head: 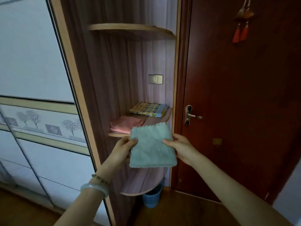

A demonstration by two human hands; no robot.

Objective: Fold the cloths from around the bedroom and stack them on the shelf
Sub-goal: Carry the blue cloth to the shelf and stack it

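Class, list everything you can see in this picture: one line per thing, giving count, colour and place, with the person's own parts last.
Green cloth: one, pale green, folded, held in front of the shelves.
Pink cloth: one, pink, folded, on the middle shelf, left.
Patterned cloth: one, yellow and blue, folded, middle shelf, back right.
Shelves: three, light wood edging, in the corner unit.
Light switch: one, metallic, on the wall above the middle shelf.
Basket: one, blue, on the floor below the shelves.
Door: one, dark red, right.
Door handle: one, silver.
Tassels: red, hanging on the door.
Wardrobe: white panels, left.
Bracelets: two, left wrist.
Hands: left, right, gripping the green cloth's sides.
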